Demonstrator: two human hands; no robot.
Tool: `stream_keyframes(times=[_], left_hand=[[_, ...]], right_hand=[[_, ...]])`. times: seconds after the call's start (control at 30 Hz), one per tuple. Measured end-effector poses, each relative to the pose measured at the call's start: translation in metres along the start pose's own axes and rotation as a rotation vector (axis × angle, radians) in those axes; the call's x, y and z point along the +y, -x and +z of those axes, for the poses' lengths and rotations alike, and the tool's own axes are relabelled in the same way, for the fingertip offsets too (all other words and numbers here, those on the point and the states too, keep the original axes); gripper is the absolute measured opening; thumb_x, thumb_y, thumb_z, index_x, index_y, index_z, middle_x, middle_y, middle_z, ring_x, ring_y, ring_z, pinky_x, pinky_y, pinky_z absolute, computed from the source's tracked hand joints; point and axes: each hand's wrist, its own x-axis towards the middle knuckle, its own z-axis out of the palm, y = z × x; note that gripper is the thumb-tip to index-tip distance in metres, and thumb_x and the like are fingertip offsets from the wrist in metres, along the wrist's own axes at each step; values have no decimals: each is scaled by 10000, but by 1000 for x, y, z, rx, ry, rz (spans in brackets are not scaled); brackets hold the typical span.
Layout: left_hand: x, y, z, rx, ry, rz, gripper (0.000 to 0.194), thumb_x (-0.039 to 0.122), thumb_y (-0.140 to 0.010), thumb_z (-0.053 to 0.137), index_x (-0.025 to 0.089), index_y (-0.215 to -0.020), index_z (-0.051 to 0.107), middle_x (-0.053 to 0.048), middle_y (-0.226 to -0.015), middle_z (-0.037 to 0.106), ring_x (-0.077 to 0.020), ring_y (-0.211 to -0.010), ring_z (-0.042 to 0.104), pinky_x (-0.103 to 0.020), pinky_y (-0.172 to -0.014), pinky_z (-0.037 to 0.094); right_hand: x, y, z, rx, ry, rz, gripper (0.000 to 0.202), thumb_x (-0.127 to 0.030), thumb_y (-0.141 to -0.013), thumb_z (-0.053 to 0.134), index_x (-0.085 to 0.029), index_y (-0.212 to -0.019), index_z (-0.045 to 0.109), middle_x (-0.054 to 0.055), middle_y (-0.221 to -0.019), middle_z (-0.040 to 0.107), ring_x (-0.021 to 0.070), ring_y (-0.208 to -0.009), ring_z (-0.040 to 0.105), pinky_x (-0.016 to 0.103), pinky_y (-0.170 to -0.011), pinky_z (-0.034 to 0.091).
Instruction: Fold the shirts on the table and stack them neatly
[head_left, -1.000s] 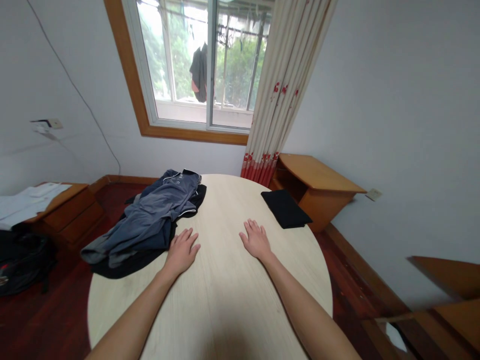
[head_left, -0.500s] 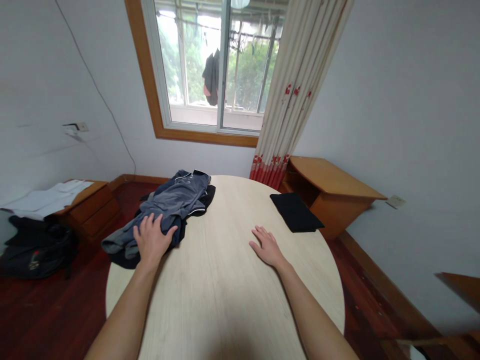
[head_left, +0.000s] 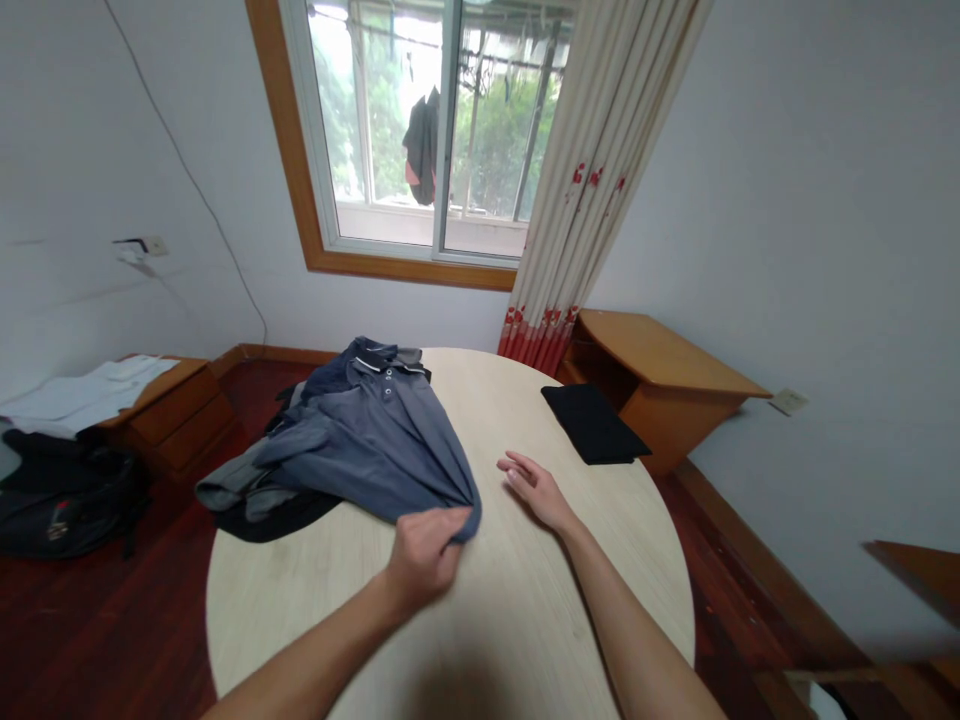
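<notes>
A grey-blue polo shirt (head_left: 367, 435) with a dark, white-edged collar and a buttoned placket lies spread at the left of the round table (head_left: 510, 620). My left hand (head_left: 426, 550) is closed on its lower edge, which is bunched and pulled toward the table's middle. Under and behind the shirt is a heap of other clothes (head_left: 244, 490), dark and grey, partly covered. My right hand (head_left: 538, 490) rests near the table's middle, fingers apart and holding nothing, a little right of the gripped cloth. Beyond it lies a folded black cloth (head_left: 595, 424).
A wooden desk (head_left: 667, 355) stands behind the table at the right, beside a long curtain (head_left: 577, 200). At the left are a low drawer cabinet (head_left: 180, 415) with papers (head_left: 90, 390) on top and a black bag (head_left: 67, 500) on the floor.
My left hand has moved right and closed on the polo shirt, drawing its lower edge from the heap toward the table's middle. My right hand has stayed nearly in place, its fingers slightly lifted.
</notes>
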Motion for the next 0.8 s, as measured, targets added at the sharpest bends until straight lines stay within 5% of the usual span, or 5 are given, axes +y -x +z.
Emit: stream_keyframes(times=[0.1,0.23,0.43,0.6,0.8], left_hand=[[24,5,18,0,184,219,238,215,-962,413,204,-984,649,-63,-738,723,-154,-638,683,-256,-599,531],[27,1,15,87,319,385,306,442,-991,434,180,-1016,591,-61,-685,650,-172,-599,634,-274,-540,474],[4,-9,-1,-45,302,413,477,506,-988,406,187,-1320,529,-151,-1086,722,-273,-1098,663,-451,-972,495],[-20,-9,-8,-94,58,165,376,450,-983,468,226,-1257,594,-142,-1355,629,-304,-1337,509,-572,-1175,212],[-50,-10,-18,-16,4,-272,626,572,-874,613,194,-1365,528,-182,-1388,571,-320,-1190,571,-500,-981,451]], right_hand=[[-7,0,10,-77,-299,-6,766,-690,-905,475,-154,-1452,462,185,-1239,688,248,-1048,688,460,-1009,481],[-14,3,35,-219,-391,-26,740,-630,-871,614,-161,-1430,490,109,-1038,733,191,-878,668,406,-912,505],[-33,8,59,-355,-463,-76,688,-512,-718,809,-174,-1294,641,48,-964,728,200,-888,665,384,-929,502],[-52,15,49,-426,-541,-27,500,-460,-675,846,-179,-1079,757,80,-1121,745,306,-1089,666,480,-1046,460],[-46,15,50,-286,-804,187,598,-552,-650,858,-195,-1115,739,93,-1096,760,279,-1034,706,490,-1047,471]])
